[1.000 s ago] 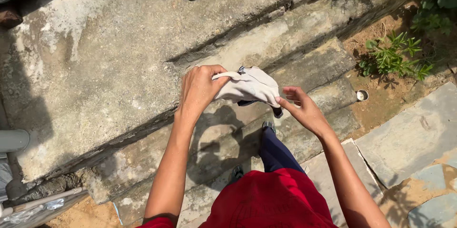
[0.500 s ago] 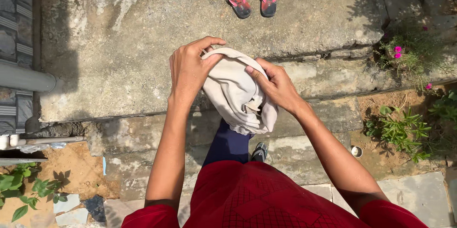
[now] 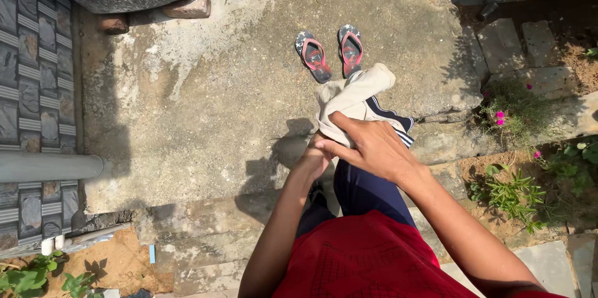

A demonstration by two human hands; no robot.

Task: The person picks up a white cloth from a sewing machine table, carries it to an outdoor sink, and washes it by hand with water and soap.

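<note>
I hold a bunched cream cloth (image 3: 352, 97) with dark striped trim in front of me, above a concrete slab (image 3: 205, 99). My right hand (image 3: 371, 145) lies over the cloth's lower part, fingers pressed on it. My left hand (image 3: 314, 158) grips the cloth from underneath and is mostly hidden by the right hand. A pair of pink and dark flip-flops (image 3: 330, 52) sits on the slab just beyond the cloth. My red shirt and dark blue trousers fill the bottom of the view.
A grey pipe (image 3: 50, 167) lies at the left beside a patterned tiled strip (image 3: 31, 74). A dark mat and a brick (image 3: 187, 6) sit at the top. Stone steps, soil and flowering plants (image 3: 517, 111) are at the right.
The view has swung over the slab. Both hands have twisted the cloth into a tighter bundle; the right hand now lies on top and the left hand has dropped below it.
</note>
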